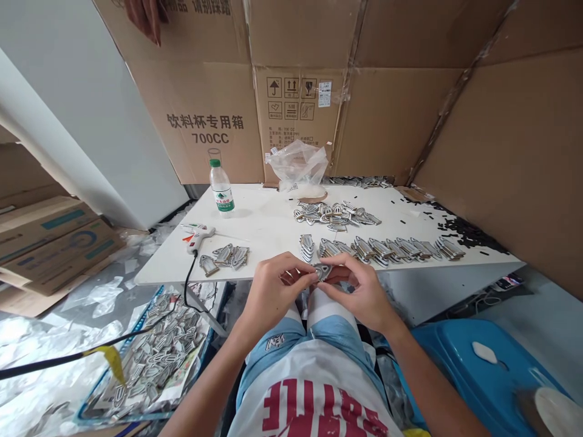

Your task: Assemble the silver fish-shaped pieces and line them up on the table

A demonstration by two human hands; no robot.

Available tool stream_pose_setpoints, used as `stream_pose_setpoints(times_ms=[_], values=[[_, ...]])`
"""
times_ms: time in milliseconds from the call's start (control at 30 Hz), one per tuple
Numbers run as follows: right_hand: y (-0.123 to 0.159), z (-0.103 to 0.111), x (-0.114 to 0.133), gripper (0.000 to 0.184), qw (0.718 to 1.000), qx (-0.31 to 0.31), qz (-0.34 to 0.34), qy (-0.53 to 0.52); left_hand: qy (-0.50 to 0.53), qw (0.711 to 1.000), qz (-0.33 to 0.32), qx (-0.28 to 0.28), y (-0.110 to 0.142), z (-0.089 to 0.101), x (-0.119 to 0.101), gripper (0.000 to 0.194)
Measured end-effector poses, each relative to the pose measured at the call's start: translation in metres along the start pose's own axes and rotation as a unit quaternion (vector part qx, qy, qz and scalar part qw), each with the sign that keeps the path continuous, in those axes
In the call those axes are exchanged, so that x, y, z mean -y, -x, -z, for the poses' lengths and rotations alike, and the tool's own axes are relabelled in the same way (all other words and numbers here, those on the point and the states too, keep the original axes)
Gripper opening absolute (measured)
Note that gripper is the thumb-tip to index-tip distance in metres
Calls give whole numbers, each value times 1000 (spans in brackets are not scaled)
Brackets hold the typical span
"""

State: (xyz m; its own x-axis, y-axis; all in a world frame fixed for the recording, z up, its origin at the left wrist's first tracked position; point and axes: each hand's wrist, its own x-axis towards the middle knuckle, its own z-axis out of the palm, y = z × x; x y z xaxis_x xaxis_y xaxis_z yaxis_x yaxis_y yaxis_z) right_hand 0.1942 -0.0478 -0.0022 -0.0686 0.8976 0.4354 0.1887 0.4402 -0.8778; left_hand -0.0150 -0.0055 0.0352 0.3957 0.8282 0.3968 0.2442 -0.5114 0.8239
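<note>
My left hand [283, 282] and my right hand [357, 285] meet above my lap, at the table's front edge. Between them they pinch a small silver metal piece [323, 271] with a pointed end and a hole; fingers cover part of it. Just beyond, a row of similar metal pieces [387, 249] runs along the front of the table, partly stacked on one another. Behind that row lies a looser pile of metal pieces [334, 212]. A smaller heap of metal pieces [228, 256] sits to the left, beside a white glue gun [199, 237].
On the white table [268, 212] stand a green-capped bottle [221, 188] and a clear plastic bag [298, 167]. Black bits [473, 235] lie scattered at right. Cardboard walls [300, 36] enclose the back. A crate [82, 413] of metal pieces and a blue plastic lid [483, 358] flank my legs.
</note>
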Motion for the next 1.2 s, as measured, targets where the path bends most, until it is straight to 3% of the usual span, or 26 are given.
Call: stream_pose_setpoints(times_ms=[267, 567, 967, 1033, 1200], values=[[1, -1, 0, 36, 1000, 3, 4, -11, 0, 999, 40, -14, 1, -1, -6, 8], [2, 0, 5, 34, 1000, 10, 16, 16, 62, 991, 111, 38, 1, 5, -9, 16], [4, -3, 10, 35, 1000, 7, 8, -21, 16, 998, 52, -22, 3, 3, -5, 19], [4, -1, 12, 36, 999, 11, 9, -40, 35, 998, 60, -3, 2, 5, -5, 20], [4, 2, 15, 37, 998, 41, 21, -54, 89, 985, 86, 117, 2, 10, -10, 27]])
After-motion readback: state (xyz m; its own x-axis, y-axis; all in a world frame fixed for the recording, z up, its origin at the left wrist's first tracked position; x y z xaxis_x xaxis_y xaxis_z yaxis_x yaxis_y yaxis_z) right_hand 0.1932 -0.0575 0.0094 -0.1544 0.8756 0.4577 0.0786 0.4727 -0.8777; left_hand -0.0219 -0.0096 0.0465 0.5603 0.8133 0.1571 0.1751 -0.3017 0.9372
